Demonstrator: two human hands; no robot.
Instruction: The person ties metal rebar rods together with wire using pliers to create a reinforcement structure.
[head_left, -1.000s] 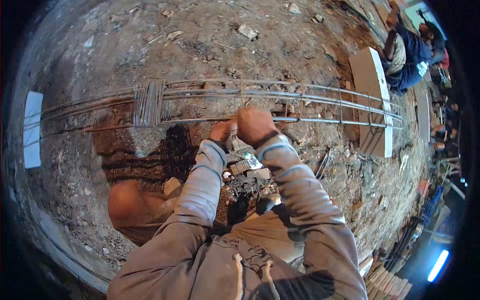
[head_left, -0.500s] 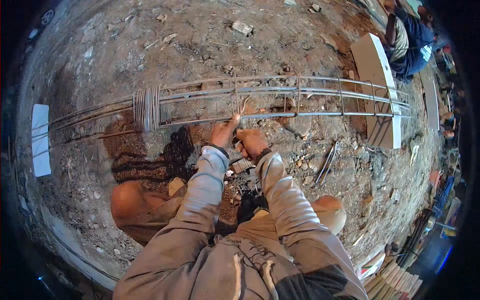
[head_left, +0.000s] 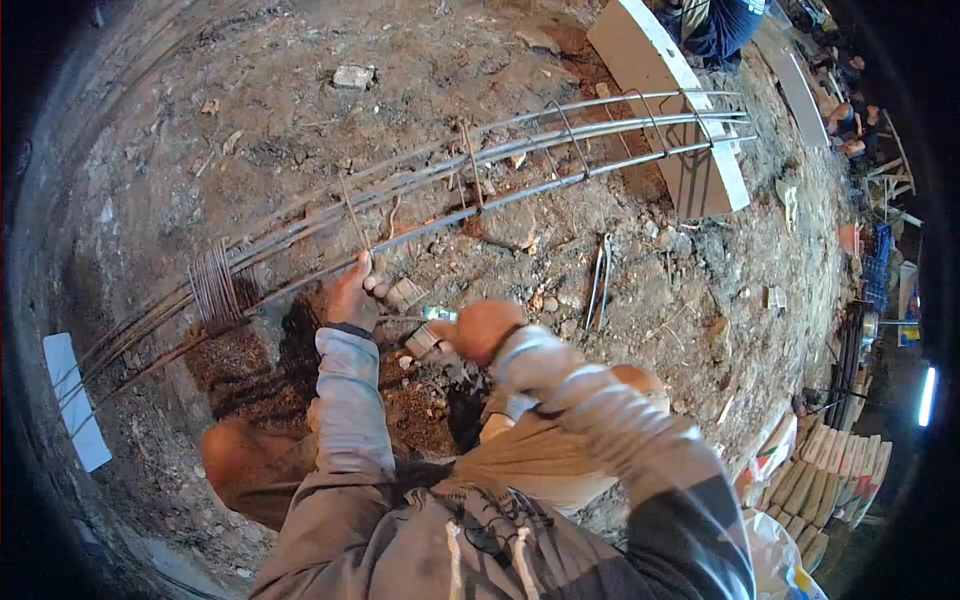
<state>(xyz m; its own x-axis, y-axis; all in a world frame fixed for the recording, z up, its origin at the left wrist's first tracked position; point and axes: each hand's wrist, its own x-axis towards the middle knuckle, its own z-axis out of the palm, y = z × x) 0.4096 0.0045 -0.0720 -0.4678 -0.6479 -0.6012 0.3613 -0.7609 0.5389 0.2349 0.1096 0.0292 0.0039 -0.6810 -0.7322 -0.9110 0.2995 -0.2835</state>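
Observation:
A long cage of steel bars runs across the ground from lower left to upper right. Square wire stirrups stand around its right part, and a tight bundle of stirrups sits towards its left end. My left hand is pinched at the near bar, by the foot of one stirrup. My right hand is closed, to the right of and below the left one; a thin, blurred rod or wire reaches from it towards the left hand. What each hand grips is too small to make out.
White blocks lie under the cage, a large one at the right and a smaller one at the left. Pliers rest on the rubble. A person is behind the large block. Stacked pieces lie at lower right.
The view has turned, so the cage now slants. My right hand has moved away from my left hand, to the right. The left hand remains at the near bar.

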